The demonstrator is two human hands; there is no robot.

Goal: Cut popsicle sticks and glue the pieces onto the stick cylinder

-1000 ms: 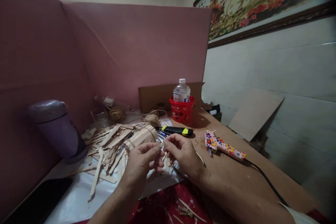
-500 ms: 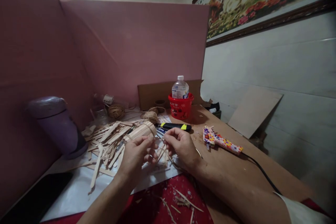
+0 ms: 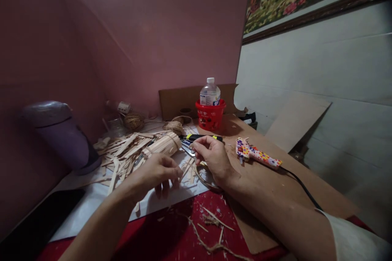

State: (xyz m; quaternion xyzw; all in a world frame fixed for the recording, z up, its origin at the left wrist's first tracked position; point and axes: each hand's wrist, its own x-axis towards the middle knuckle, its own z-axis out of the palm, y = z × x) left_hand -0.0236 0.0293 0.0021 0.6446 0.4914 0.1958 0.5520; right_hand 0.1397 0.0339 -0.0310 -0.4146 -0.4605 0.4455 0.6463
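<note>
My left hand (image 3: 162, 171) hangs over the white paper (image 3: 168, 204) with its fingers loosely bent and apart, nothing visible in them. Thumb and fingertips of my right hand (image 3: 212, 157) are pinched together; whatever is between them is too small to make out. Just beyond my left hand lies a rounded bundle of wooden craft sticks (image 3: 163, 145) with twine around it. A thin curved ring (image 3: 203, 181) shows below my right hand, partly hidden by it. Loose craft sticks (image 3: 130, 151) are heaped to the left of the bundle.
A black-and-yellow utility knife (image 3: 203, 138) lies behind my right hand. Farther back stand a red bucket (image 3: 210, 118) with a plastic bottle (image 3: 210, 94) and twine balls (image 3: 173, 126). At right is a flower-patterned glue gun (image 3: 257, 155); at left, a purple tumbler (image 3: 65, 138). Twine (image 3: 211, 248) lies in front.
My left hand has drawn away from my right hand, down and to the left, its fingers loosening. My right hand stays pinched. The view has tipped slightly downward.
</note>
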